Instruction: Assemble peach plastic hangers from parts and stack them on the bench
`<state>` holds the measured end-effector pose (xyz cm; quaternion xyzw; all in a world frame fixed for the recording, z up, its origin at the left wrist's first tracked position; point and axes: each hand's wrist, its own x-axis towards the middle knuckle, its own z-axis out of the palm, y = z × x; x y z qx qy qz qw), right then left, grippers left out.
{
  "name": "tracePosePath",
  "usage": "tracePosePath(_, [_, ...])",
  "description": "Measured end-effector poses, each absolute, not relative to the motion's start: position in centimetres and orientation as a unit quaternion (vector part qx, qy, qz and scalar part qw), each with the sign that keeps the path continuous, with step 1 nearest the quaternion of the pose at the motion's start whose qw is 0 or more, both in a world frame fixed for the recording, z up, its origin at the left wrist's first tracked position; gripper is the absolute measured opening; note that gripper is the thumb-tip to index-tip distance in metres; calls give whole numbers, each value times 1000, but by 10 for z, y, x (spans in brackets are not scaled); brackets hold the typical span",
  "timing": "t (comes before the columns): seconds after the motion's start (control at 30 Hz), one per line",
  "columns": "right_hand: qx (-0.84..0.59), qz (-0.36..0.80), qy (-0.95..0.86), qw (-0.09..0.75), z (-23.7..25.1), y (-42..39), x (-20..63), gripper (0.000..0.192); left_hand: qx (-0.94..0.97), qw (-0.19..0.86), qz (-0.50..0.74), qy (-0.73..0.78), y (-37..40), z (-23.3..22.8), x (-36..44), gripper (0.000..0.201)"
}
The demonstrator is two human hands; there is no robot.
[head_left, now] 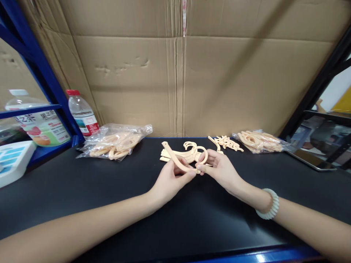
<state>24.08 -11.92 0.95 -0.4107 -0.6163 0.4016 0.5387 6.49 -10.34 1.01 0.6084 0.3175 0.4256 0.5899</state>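
My left hand (pixel 170 179) is closed on a long, slightly curved beige hanger arm (pixel 175 159), which slants up to the left and has a small hole near its top end. In my right hand (pixel 219 168), finger and thumb pinch a beige hanger hook (pixel 206 152), its round curve upward. The hook's lower end meets the arm's lower end between my fingertips; whether they are joined I cannot tell. Just behind my hands lie more flat beige hanger arms (pixel 165 156) and several loose hooks (pixel 189 144), partly hidden by what I hold.
A heap of small beige parts (pixel 227 142) lies behind my right hand. Clear bags of beige parts lie left (pixel 116 142) and right (pixel 259 141). A red-capped bottle (pixel 83 115) stands back left, a tablet-like device (pixel 311 160) right. Cardboard (pixel 131 84) walls the back of the black table (pixel 123 226).
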Motion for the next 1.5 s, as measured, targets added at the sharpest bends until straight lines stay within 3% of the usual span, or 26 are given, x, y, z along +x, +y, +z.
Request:
tracePosePath(0.23, [-395,440,-599,541,18,-115,246,29,601,593,422,330,-105,12,65,30])
tracePosePath(0.37, [-439,297,-652,542,27,-92,289,25,581,589,442,348,-105,13,65,32])
tracePosePath(0.43, [-483,119,-738,456,28,-77,320,16,582,585,442,353,-105,13,65,33])
tracePosePath(0.5, [-485,-45,-807,334,26,-62,348,24,584,581,442,355,-105,14,65,34])
tracePosePath(0.63, [-485,-132,-842,197,16,-45,377,36,581,581,447,354,-106,15,65,33])
tracePosePath(0.87, [-479,-90,-843,228,10,-42,369,19,581,579,452,349,-105,14,65,32])
tracePosePath(1.07, [-478,-40,-782,398,19,-52,354,16,575,587,455,345,-104,14,65,30])
tracePosePath(1.23, [-464,135,-679,553,35,-78,321,25,570,596,457,335,-104,14,65,30])
tracePosePath(1.5, [-386,409,-552,615,45,-114,270,33,560,603,469,320,-102,12,66,32])
